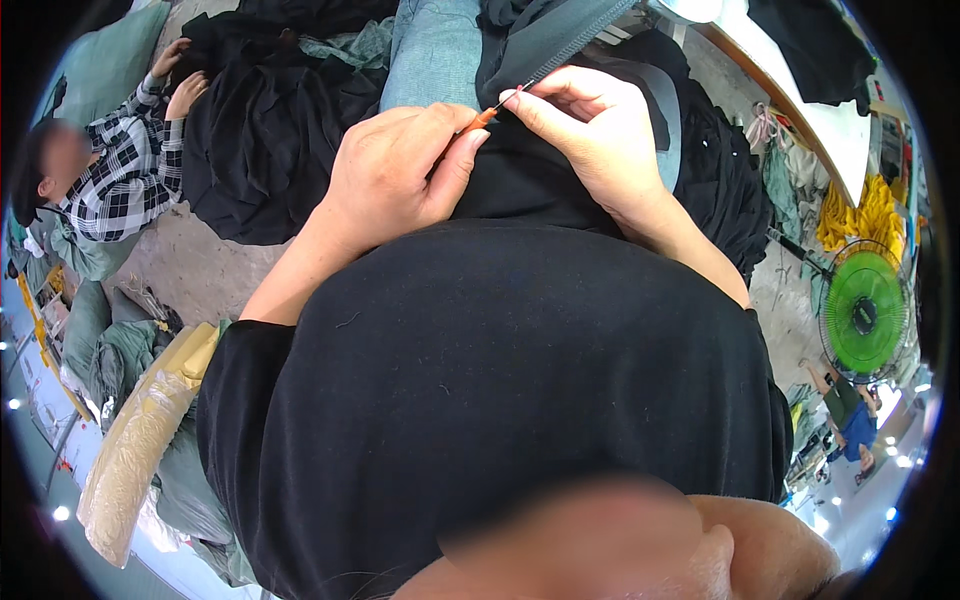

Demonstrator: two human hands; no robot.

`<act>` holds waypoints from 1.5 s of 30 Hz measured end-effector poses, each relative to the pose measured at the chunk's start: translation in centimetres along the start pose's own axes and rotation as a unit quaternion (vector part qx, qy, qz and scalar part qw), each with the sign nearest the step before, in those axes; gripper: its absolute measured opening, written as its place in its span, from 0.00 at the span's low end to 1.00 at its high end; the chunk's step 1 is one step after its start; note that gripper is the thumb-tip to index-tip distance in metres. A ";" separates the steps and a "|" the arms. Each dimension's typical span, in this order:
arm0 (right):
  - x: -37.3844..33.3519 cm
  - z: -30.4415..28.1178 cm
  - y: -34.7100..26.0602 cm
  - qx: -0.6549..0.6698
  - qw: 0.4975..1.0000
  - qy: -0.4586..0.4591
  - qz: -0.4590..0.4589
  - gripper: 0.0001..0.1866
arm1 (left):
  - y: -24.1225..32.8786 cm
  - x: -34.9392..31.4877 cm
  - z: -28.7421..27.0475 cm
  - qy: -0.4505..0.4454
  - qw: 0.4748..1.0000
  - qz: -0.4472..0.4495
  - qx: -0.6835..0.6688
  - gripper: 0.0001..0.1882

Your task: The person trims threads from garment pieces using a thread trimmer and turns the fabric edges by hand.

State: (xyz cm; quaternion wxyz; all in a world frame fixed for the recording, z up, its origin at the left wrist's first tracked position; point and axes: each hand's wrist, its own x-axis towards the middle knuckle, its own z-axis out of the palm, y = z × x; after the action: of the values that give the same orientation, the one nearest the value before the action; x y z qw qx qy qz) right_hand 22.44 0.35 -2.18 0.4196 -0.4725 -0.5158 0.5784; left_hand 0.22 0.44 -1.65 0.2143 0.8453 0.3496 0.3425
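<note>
My left hand (395,165) is closed around the orange handle of a small seam ripper (484,119), its thin dark shaft pointing up and right. The shaft reaches the stitched edge of a piece of black fabric (555,42). On the other side, my right hand (608,135) pinches that fabric's edge between thumb and forefinger, close to the tool's tip. The tip itself is too small to make out. Below both hands, more black cloth lies over my lap, and a light blue denim leg (432,60) shows beyond the left hand.
A large heap of black garments (255,150) lies to the left, with a person in a checked shirt (130,185) beside it. At the right are a white table (810,120), yellow cloth (862,215) and a green fan (865,312). A plastic-wrapped roll (140,450) leans at lower left.
</note>
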 end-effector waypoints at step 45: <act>0.2 -0.4 0.3 -0.117 0.987 0.023 -0.108 0.08 | 1.6 7.7 -0.1 0.063 0.991 0.005 -0.119 0.05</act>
State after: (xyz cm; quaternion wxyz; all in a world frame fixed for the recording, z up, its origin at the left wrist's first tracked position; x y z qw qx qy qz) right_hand 22.77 0.59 -2.53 0.4333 -0.4727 -0.6182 0.4545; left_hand 4.87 5.03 2.69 0.2894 0.7923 0.3153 0.4349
